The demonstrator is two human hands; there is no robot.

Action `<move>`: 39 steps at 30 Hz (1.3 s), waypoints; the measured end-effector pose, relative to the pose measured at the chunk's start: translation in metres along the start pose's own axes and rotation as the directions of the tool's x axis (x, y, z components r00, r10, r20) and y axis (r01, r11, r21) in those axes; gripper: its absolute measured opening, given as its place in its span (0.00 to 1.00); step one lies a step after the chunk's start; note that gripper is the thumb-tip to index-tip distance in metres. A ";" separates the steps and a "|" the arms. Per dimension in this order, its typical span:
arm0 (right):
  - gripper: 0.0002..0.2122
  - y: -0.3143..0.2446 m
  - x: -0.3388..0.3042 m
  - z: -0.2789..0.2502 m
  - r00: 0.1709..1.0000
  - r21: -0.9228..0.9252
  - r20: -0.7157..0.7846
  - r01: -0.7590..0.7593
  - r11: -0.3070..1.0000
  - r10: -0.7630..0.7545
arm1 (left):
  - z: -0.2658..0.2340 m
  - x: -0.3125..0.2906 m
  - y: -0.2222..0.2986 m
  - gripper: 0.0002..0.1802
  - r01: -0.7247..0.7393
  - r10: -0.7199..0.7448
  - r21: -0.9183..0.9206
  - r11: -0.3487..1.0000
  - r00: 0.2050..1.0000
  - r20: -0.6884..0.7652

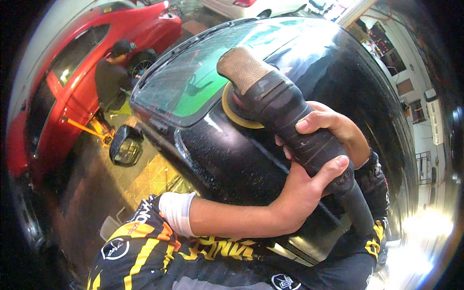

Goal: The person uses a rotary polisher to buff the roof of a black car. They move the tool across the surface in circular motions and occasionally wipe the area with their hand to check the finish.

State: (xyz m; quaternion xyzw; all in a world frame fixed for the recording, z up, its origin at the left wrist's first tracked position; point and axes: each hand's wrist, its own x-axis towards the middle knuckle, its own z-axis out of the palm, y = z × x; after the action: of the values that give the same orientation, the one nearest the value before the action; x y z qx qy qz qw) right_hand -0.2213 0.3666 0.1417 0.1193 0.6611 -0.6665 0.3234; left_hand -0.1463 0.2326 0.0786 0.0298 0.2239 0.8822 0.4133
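Observation:
I hold a black rotary polisher [309, 135] in both hands over a black car's roof [237, 164]. My left hand [307, 191] wraps around the lower part of its body, thumb pointing up. Farther up, my right hand [333, 126] grips the same body from the right side. The polisher's head has a worn, tan textured cover [244, 67]. Beneath the head, a round pad with a yellowish rim [241, 118] rests against the glossy panel beside the windshield [193, 92]; its working face is hidden. A thick black hose or cord sleeve [355, 205] runs from the polisher's rear end toward my right arm.
The car's side mirror [126, 146] sticks out at left. Beyond it stand an orange metal jack or stand [99, 130] and a red car [53, 92], where a person in dark clothes [111, 79] crouches by a wheel. A white car [241, 7] is at the back. Shelving [394, 58] lines the right wall.

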 end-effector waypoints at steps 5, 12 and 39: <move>0.24 -0.020 0.007 -0.064 0.980 0.122 -0.161 -0.102 0.987 0.121 | 0.022 0.079 0.015 0.30 0.016 -0.016 0.036 0.999 1.000 -0.009; 0.15 -0.024 0.079 -0.229 0.564 -0.243 -0.396 0.697 0.674 -0.725 | 0.028 0.304 0.041 0.19 0.134 -0.155 0.178 0.975 0.982 0.107; 0.25 0.006 -0.033 0.008 1.000 0.036 -0.003 -0.015 0.999 0.015 | 0.008 -0.014 -0.017 0.44 -0.069 0.056 0.165 0.984 0.995 0.082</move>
State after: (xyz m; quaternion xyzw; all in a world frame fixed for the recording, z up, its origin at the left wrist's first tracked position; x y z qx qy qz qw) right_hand -0.1910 0.3686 0.1568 0.1311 0.6487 -0.6755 0.3252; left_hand -0.1226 0.2345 0.0808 0.1054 0.2804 0.8708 0.3897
